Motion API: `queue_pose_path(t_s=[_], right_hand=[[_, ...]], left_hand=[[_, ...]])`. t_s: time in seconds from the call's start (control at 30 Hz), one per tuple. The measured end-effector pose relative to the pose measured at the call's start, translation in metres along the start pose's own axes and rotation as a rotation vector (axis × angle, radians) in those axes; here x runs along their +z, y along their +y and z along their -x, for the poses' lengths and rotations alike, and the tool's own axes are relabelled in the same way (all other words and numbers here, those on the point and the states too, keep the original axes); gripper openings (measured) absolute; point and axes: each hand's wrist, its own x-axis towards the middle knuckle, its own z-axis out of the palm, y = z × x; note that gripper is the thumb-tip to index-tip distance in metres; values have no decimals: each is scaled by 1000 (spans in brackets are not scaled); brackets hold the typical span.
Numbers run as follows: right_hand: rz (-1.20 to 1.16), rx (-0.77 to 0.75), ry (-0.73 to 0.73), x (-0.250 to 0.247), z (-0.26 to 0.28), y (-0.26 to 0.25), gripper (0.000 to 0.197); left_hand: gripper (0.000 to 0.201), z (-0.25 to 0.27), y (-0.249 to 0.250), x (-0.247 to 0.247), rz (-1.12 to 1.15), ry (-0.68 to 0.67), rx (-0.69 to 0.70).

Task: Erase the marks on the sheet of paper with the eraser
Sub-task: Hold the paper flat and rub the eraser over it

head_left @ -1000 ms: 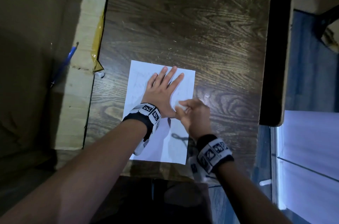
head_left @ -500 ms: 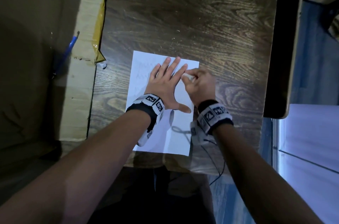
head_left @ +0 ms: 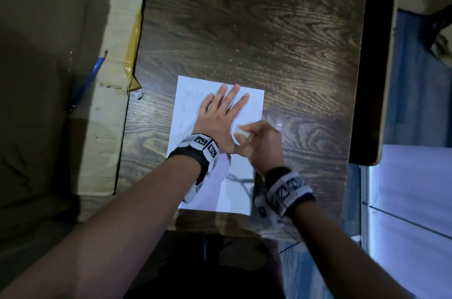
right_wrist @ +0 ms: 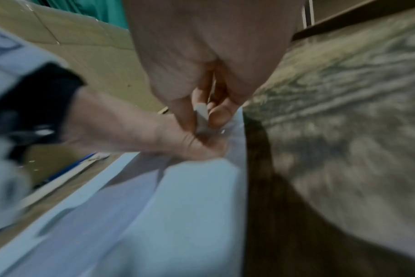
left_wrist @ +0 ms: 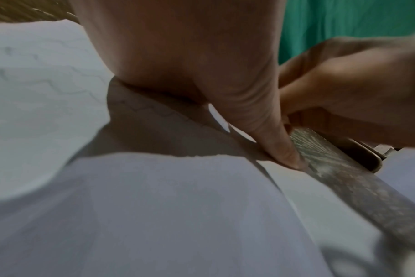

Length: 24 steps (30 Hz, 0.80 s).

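A person's left hand lies flat, fingers straight and spread, on a white sheet of paper lying on a dark wood-grain desk. Just right of that hand's thumb, the right hand forms a closed grip, thumb and fingertips pinching a small white eraser whose lower end touches the sheet near its right edge. Faint zigzag pencil marks show left of the flat hand. A blue pen lies on cardboard well left of both hands.
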Motion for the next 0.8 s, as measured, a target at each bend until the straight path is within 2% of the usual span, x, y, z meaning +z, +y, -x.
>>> queue_pose_path(t_s=[0.07,0.13,0.2,0.3,0.37,0.43,0.5,0.6,0.67,0.7,0.8], right_hand=[[-6,-30,22,-7,-27,-5,13],[-23,-15,116,-7,-44,-5,11],[-47,42,128,2,-24,-2,13],[-41,30,4,4,10,1,14],[-36,0,-1,-6,-13,0,14],[-55,-17,153,-13,-45,-5,9],[-49,-26,216,-8,-46,-5,9],[-32,41,68,2,2,3,18],[-25,5,-5,-3,3,6,19],[-5,-14,0,-7,-11,5,19],[-32,10,146,-13,-51,1,19]], left_hand=[[133,0,0,-1,-21,-34,1],[145,0,1,-1,-42,-64,-8],[138,-1,1,0,-35,-50,-6],[118,-1,0,1,-36,-6,0],[126,-1,0,0,-35,-23,-8],[142,-1,1,0,-31,-65,-7],[146,-1,1,-2,-33,-72,-6],[135,-1,0,0,-27,-41,-3],[135,-1,-1,0,-24,-38,0],[139,-1,-1,0,-25,-41,0],[147,-2,1,0,-34,-62,-14]])
